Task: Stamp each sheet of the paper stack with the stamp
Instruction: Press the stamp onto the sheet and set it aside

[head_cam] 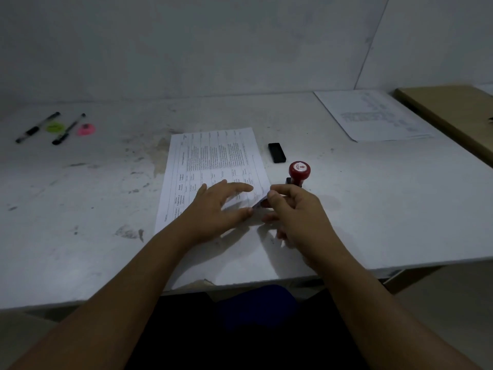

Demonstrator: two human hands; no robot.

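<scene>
Two pens (37, 127) (68, 129), one stamp (299, 170); left hand (216, 206) flat on paper stack (213, 156), right hand (296, 209) pinching its corner.

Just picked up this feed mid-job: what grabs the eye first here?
Both hands meet at the near right corner of the paper stack in the middle of the table: the left hand lies flat on it, and the right hand pinches the lifted corner. Just beyond the right hand stands the red-topped stamp, untouched, with a small black box a little farther back.
</scene>
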